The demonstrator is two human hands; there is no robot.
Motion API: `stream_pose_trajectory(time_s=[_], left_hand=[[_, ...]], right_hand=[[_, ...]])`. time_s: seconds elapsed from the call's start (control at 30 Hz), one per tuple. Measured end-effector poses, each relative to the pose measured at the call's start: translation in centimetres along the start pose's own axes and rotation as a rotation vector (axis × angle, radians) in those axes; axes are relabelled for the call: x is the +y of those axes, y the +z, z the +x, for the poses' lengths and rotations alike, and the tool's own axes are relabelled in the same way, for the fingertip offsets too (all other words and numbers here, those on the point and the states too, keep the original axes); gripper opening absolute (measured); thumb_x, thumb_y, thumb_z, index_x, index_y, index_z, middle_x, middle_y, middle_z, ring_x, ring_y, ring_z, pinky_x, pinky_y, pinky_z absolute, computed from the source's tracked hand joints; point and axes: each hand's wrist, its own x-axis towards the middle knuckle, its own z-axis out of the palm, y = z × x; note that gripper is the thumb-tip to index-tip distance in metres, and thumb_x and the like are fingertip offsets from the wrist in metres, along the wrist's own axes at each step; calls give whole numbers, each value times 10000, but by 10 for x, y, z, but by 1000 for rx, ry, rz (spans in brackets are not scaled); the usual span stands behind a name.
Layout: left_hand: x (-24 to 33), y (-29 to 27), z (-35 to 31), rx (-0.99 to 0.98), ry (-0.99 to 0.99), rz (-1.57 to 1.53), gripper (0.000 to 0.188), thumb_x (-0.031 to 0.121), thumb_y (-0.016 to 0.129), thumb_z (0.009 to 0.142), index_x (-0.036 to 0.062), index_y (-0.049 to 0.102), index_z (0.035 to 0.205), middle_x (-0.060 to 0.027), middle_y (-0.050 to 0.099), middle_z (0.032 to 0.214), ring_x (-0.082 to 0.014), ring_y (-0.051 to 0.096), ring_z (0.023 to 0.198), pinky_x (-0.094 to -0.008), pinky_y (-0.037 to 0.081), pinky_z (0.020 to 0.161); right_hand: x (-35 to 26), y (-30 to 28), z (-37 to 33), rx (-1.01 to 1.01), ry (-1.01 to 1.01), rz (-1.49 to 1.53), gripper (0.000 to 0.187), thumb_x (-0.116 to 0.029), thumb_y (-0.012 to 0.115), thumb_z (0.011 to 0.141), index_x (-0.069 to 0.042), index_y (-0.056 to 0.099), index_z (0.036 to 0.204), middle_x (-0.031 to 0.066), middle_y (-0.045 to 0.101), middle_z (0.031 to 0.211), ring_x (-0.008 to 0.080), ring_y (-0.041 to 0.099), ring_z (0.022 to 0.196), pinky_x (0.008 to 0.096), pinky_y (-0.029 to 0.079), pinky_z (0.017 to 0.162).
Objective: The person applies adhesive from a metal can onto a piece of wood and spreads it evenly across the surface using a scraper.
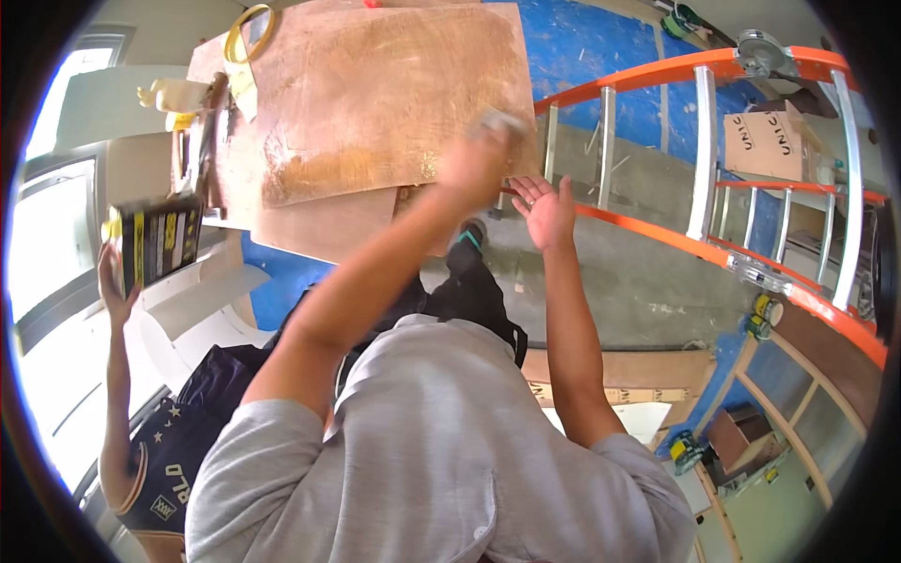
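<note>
My left hand [469, 172] reaches across to the right edge of a wooden board [375, 103], closed and blurred by motion. In it is a small grey flat tool [499, 122], too smeared to tell its exact kind, close over the board's surface. Glossy wet-looking patches and streaks mark the board near its front edge. Beside the board's right corner my right hand [547, 214] is raised, palm up and fingers spread, with nothing in it. A ring shows on one finger.
An orange ladder [648, 80] lies along the right. On the left a co-worker's hand [116, 281] lifts a black and yellow box [160, 246]. A yellow tape roll [249, 34] rests on the board's far left. A cardboard box [765, 145] stands beyond the ladder.
</note>
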Motion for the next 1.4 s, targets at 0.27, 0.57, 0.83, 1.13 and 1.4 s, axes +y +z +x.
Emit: stream_pose_trajectory(time_s=[0.27, 0.57, 0.83, 1.13, 1.4], left_hand=[[-53, -88, -53, -71, -210, -254, 548, 84, 533, 915, 180, 486, 1453, -208, 720, 941, -393, 709, 850, -505, 559, 724], [-409, -85, -165, 338, -394, -202, 441, 103, 467, 970, 159, 579, 1393, -222, 694, 1158, -410, 660, 1070, -480, 514, 923], [-387, -97, -158, 189, -237, -288, 467, 33, 484, 914, 74, 589, 1367, -231, 672, 1243, -382, 631, 1187, -450, 496, 1014], [-220, -51, -168, 134, -223, -455, 604, 1, 532, 804, 151, 612, 1383, -151, 654, 1315, -323, 639, 1190, -397, 502, 1012], [-335, -60, -100, 540, -164, -447, 579, -38, 457, 898, 223, 595, 1395, -197, 668, 1264, -332, 697, 1049, -449, 563, 859]], right_hand=[[8, -11, 2, -9, 81, 203, 921, -726, 291, 978, -30, 274, 1581, 151, 340, 1616, 355, 293, 1495, 585, 79, 1215], [3, -3, 2, -45, 86, 95, 821, -698, 335, 989, -54, 462, 1483, 78, 447, 1562, 271, 363, 1451, 483, 196, 1163], [-7, 6, -2, 12, 89, 57, 830, -701, 312, 996, -40, 459, 1476, 79, 461, 1537, 280, 383, 1430, 480, 216, 1157], [1, 24, 0, 30, 52, 87, 855, -719, 316, 987, -29, 446, 1475, 101, 454, 1532, 294, 382, 1434, 475, 218, 1156], [-3, 12, 4, 0, 83, 55, 869, -743, 332, 968, -47, 464, 1472, 93, 465, 1533, 289, 403, 1422, 467, 218, 1155]])
